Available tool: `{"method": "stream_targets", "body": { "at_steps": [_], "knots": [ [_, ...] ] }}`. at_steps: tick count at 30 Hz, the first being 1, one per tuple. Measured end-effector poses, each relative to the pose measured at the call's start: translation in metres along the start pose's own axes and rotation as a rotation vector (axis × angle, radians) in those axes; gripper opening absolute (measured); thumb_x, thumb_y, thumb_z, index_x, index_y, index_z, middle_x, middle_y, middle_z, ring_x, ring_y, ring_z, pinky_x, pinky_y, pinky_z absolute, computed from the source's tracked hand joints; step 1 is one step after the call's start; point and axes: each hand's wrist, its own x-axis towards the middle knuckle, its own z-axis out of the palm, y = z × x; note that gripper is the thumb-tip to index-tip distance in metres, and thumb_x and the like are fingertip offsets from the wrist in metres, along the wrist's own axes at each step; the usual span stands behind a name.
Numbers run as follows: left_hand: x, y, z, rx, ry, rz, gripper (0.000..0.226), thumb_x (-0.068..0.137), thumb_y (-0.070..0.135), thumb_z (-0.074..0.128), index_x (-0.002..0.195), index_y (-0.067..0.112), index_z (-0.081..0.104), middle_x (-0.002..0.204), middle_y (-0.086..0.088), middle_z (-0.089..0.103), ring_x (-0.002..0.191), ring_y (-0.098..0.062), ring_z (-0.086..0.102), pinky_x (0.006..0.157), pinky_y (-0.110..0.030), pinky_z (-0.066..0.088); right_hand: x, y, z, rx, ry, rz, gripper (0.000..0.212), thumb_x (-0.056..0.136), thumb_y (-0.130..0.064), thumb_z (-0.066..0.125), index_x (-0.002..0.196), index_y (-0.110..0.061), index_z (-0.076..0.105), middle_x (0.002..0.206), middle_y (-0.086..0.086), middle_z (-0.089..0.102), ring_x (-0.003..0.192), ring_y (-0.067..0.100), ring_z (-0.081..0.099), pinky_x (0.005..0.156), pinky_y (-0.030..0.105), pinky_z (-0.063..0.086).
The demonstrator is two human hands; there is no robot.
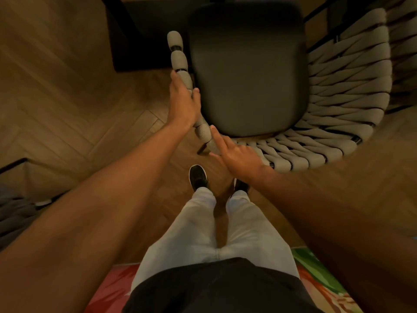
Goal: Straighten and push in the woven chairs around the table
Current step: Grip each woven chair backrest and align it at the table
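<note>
A woven chair with a curved grey rope back and a dark seat cushion stands right in front of me, facing the dark table at the top. My left hand is wrapped around the chair's left woven arm rail. My right hand rests on the rail's lower bend, index finger stretched along it, fingers spread. The chair's front disappears under the table's edge.
Herringbone wood floor spreads out to the left. My feet in dark shoes stand just behind the chair. Another woven chair's edge shows at far left. A colourful rug lies under me.
</note>
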Motion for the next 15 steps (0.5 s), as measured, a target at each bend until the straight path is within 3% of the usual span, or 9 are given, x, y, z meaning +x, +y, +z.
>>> {"method": "stream_targets", "body": {
  "at_steps": [5, 10, 15],
  "knots": [
    [0.044, 0.021, -0.011, 0.067, -0.067, -0.006, 0.072, 0.105, 0.027, 0.051, 0.161, 0.014, 0.006, 0.157, -0.01, 0.033, 0.141, -0.023, 0.039, 0.1, -0.026, 0.037, 0.043, 0.0, -0.014, 0.043, 0.006, 0.074, 0.074, 0.106, -0.05, 0.036, 0.16, -0.017, -0.003, 0.143, 0.015, 0.051, 0.094, 0.034, 0.069, 0.073, 0.049, 0.059],
    [0.079, 0.026, -0.024, 0.11, -0.136, 0.021, 0.064, 0.104, 0.025, 0.051, 0.157, 0.012, 0.017, 0.153, -0.011, 0.039, 0.139, -0.024, 0.042, 0.112, -0.037, 0.041, 0.075, -0.008, -0.022, 0.053, -0.029, 0.131, 0.074, 0.107, -0.049, 0.035, 0.161, -0.017, -0.003, 0.146, 0.014, 0.047, 0.096, 0.037, 0.068, 0.078, 0.053, 0.057],
    [0.084, 0.021, -0.024, 0.101, -0.128, 0.039, 0.063, 0.104, 0.025, 0.052, 0.156, 0.012, 0.018, 0.153, -0.011, 0.039, 0.139, -0.024, 0.041, 0.109, -0.036, 0.04, 0.081, -0.014, -0.023, 0.018, -0.059, 0.17, 0.074, 0.107, -0.049, 0.034, 0.161, -0.017, -0.005, 0.146, 0.011, 0.046, 0.096, 0.034, 0.068, 0.078, 0.053, 0.057]
  ]
}}
